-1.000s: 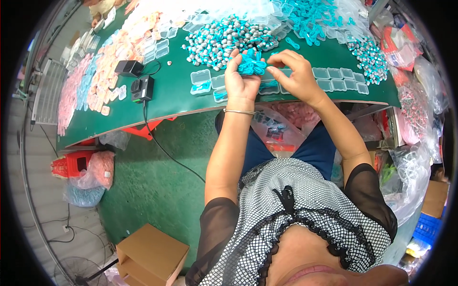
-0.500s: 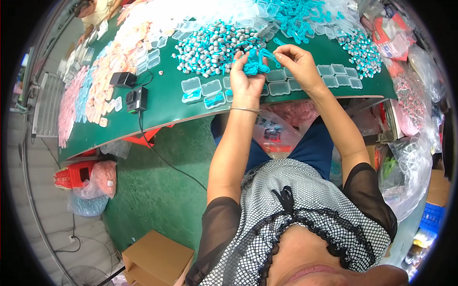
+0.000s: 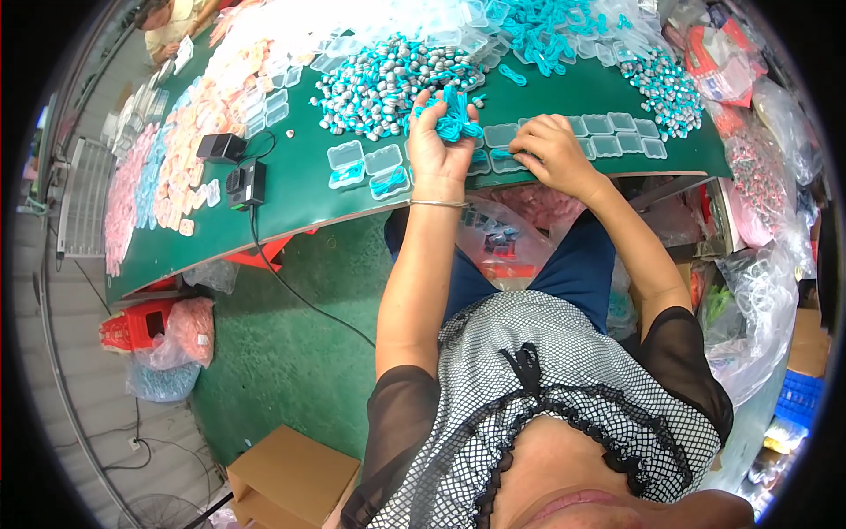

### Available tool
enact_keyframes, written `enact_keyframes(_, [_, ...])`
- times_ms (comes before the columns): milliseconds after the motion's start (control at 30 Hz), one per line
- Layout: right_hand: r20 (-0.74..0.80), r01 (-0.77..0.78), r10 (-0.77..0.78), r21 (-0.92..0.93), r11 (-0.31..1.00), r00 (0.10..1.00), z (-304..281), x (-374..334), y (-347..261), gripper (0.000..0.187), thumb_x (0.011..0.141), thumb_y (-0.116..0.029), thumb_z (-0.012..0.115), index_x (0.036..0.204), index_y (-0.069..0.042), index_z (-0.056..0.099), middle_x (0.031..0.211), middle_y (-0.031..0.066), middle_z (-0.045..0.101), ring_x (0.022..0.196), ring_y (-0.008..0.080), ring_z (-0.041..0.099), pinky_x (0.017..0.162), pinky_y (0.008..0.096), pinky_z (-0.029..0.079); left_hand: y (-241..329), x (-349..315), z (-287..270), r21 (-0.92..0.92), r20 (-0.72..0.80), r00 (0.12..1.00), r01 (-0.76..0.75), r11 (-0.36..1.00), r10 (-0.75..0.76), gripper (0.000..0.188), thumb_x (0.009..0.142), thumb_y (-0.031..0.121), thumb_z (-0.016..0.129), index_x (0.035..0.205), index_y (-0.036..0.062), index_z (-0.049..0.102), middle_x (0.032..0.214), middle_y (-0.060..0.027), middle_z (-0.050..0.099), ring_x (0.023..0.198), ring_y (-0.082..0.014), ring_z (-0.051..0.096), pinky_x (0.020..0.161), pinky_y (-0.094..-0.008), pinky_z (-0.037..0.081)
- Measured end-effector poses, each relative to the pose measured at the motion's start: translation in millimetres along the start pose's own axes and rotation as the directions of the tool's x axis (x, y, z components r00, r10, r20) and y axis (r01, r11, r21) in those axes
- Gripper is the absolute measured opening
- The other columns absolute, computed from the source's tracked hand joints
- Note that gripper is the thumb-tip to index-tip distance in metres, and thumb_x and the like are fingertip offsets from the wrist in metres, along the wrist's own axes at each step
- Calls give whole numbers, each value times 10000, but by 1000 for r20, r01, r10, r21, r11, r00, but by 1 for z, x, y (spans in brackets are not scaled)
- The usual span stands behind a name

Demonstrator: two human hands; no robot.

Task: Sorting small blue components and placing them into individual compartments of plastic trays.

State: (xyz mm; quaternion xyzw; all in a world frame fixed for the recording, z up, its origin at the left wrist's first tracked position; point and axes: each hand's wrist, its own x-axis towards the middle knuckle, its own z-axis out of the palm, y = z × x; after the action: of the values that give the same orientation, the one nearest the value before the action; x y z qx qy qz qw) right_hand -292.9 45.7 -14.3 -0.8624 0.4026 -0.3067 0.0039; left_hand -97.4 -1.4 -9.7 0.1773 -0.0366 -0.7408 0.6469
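My left hand (image 3: 441, 150) is raised palm up over the front of the table. Its fingers curl around a bunch of turquoise cords (image 3: 454, 116), with several loops hanging over the fingers. Lower and to the right, my right hand (image 3: 557, 156) has its fingertips at an open clear plastic box (image 3: 506, 166). A small turquoise cord bundle (image 3: 500, 153) shows at those fingertips, partly hidden by them. To the left, open clear boxes hold turquoise cords, such as the nearer box (image 3: 389, 182). Past my right hand, more open boxes (image 3: 604, 146) stand in rows.
A heap of grey-and-turquoise beads (image 3: 379, 84) lies behind my left hand. Turquoise cords (image 3: 538, 40) are piled at the back. Peach pieces (image 3: 189, 176), black adapters (image 3: 247, 183) and a cable are on the left. A smaller bead pile (image 3: 661, 97) sits right; another person works far left.
My right hand has moved down from beside the bunch to an open box, with a turquoise cord bundle at its fingertips. My left hand has shifted slightly left, still holding the cords.
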Motion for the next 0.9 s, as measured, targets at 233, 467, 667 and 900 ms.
enact_keyframes(233, [45,60,-52,-194,979,998,0,10,-8,129,707,-145,723,808,-120,647,854,16,564,911,211,544,844,427,374,-7,-1,2,73,20,999,38,997,-40,530,807,-13,590,1278,138,400,1167,-83,519,973,-276,578,756,-496,524])
enact_keyframes(467, [31,6,0,-184,983,1000,-16,18,-12,143,736,-122,715,854,-74,650,896,45,594,874,219,573,842,393,411,-14,-1,4,44,59,992,106,993,-108,492,837,-8,553,1278,136,388,1160,-104,522,962,-294,584,758,-506,522])
enact_keyframes(667, [-54,-260,337,527,809,940,-28,48,-9,257,837,-162,673,1068,-51,644,876,72,601,733,143,592,654,292,484,-30,1,7,253,91,981,146,956,-173,506,850,6,565,1311,104,379,1204,-140,535,1023,-298,575,780,-481,514])
enact_keyframes(900, [252,-354,248,690,631,935,-38,29,39,251,893,-97,625,1133,-25,612,1025,18,584,928,94,558,817,243,472,-48,6,13,329,33,946,296,897,-324,436,853,45,600,1255,94,439,1061,-114,590,803,-216,607,550,-332,542])
